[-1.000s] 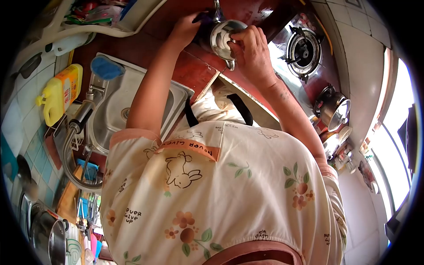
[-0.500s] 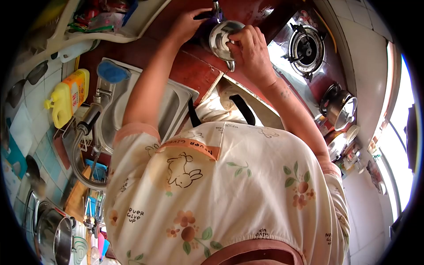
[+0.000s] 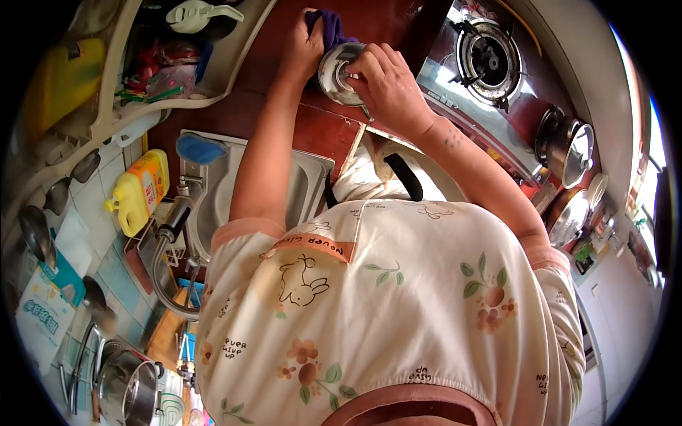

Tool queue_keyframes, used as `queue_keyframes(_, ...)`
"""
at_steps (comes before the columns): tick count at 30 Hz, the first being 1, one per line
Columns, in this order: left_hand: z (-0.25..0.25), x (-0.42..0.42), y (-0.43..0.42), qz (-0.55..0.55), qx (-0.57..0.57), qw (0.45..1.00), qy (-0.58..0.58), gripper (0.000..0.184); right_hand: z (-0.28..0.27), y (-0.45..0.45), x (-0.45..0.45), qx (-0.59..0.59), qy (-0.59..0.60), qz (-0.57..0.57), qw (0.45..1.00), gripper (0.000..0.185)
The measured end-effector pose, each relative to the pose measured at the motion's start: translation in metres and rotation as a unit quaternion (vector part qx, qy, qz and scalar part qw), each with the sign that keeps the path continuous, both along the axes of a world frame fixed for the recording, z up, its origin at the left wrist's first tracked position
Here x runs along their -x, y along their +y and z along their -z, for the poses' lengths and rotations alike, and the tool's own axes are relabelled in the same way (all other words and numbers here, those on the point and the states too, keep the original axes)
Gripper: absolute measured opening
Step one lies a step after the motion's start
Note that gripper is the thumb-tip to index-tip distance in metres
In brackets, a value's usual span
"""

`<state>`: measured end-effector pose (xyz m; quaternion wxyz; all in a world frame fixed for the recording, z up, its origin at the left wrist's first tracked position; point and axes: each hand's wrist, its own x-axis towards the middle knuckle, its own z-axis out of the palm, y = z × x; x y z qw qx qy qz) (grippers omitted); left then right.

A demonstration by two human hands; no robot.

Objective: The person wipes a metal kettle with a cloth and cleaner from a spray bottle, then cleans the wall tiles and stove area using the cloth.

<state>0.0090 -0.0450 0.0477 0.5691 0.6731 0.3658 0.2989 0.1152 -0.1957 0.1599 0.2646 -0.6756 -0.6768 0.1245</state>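
Note:
My left hand (image 3: 307,50) is closed on a bunched purple cloth (image 3: 331,30) at the top of the view, beside a shiny metal pot (image 3: 331,74). The cloth touches or lies very close to the pot's far side. The fingers of my right hand (image 3: 391,89) are pinched together at the knob of the pot's round lid and partly cover it. A thin metal part sticks out from the pot's near side. The pot is over the dark red countertop (image 3: 273,117).
A steel sink (image 3: 309,167) with a faucet (image 3: 170,227) and a blue sponge (image 3: 201,148) is at left, near a yellow bottle (image 3: 142,192). A gas burner (image 3: 489,62) and lidded pots (image 3: 568,145) stand at right. Cabinet edge below my hands.
The view has shifted, so the shelf at left shows more. My left hand has turned, bringing more of the purple cloth into sight. My right hand stays at the lid.

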Motion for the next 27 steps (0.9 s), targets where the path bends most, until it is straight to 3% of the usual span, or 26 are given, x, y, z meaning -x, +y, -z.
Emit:
queue_keyframes(8, 0.007, 0.01, 0.006, 0.059, 0.011, 0.998, 0.028, 0.024, 0.0, 0.0, 0.0, -0.003, 0.009, 0.019, 1.0, 0.023)
queue_keyframes(11, 0.012, 0.019, 0.006, 0.137, 0.042, 0.989, 0.027, 0.023, -0.001, 0.0, 0.001, 0.005, 0.012, 0.024, 1.0, 0.023)
queue_keyframes(13, 0.011, 0.024, 0.003, 0.153, 0.198, 0.967, -0.043, 0.023, 0.001, 0.0, 0.002, -0.008, 0.026, 0.02, 0.999, 0.023)
queue_keyframes(18, 0.043, 0.04, 0.0, 0.154, 0.293, 0.935, -0.131, 0.029, 0.002, -0.002, 0.003, 0.008, 0.012, 0.032, 0.999, 0.023)
queue_keyframes(20, 0.063, 0.051, -0.006, 0.019, 0.396, 0.916, -0.059, 0.032, 0.004, -0.004, 0.003, 0.0, 0.021, 0.016, 1.0, 0.024)
queue_keyframes(27, 0.055, 0.051, -0.006, 0.049, 0.323, 0.943, -0.056, 0.028, 0.002, -0.006, 0.003, 0.005, 0.012, 0.019, 1.0, 0.023)
